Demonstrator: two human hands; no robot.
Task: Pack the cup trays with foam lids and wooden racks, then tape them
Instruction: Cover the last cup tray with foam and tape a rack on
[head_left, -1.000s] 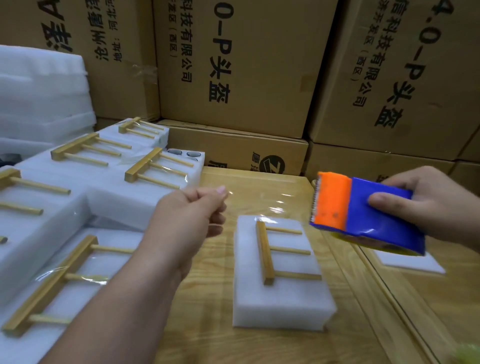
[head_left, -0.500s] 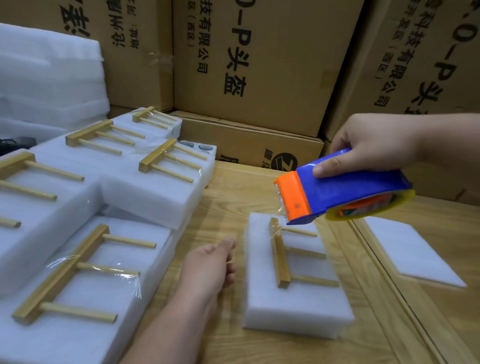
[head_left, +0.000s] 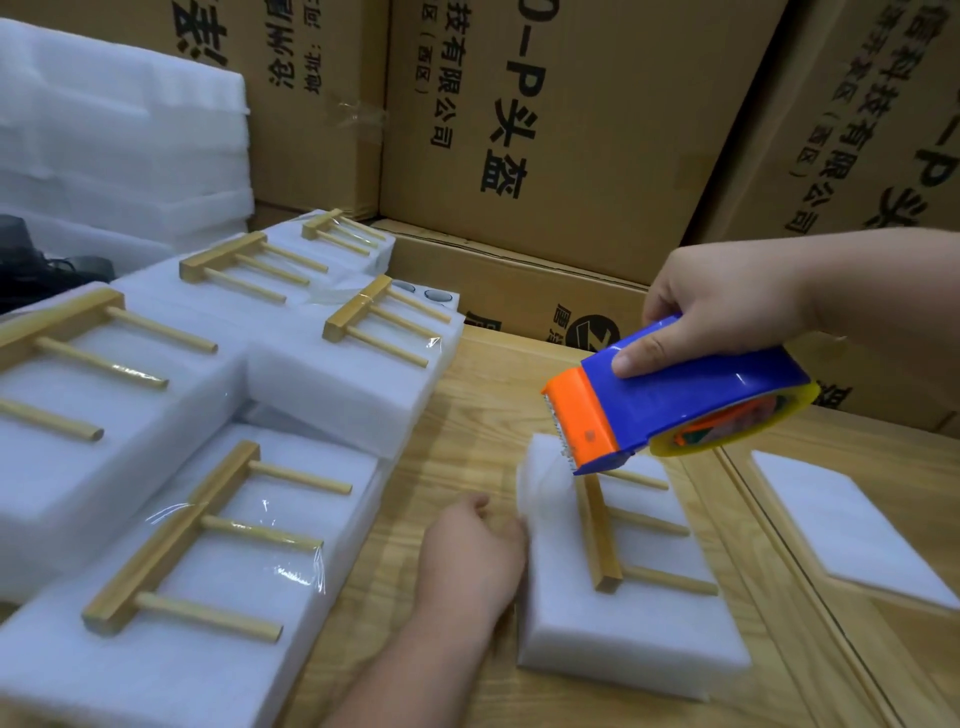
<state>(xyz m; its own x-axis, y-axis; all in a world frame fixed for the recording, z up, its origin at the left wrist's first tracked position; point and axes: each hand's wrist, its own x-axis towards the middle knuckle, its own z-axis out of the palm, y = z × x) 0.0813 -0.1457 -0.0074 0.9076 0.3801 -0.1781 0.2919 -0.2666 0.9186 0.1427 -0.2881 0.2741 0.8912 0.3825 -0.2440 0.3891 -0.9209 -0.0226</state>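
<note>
Most of the job looks done: a stack of finished foam packs (head_left: 171, 467) fills the left of the desk (head_left: 467, 395), each with a wooden rack under clear tape. One small foam pack (head_left: 623, 613) at the desk's centre carries its wooden rack (head_left: 602, 540) and is only now getting tape. What the packs hold is hidden; two dark round tops show at one far corner. A spare foam lid (head_left: 852, 525) lies to the right. The right hand (head_left: 727, 306) grips the tape dispenser (head_left: 675, 410), its cutter on the pack's far edge. The left hand (head_left: 472, 556) presses the near side; its fingers are blurred.
</note>
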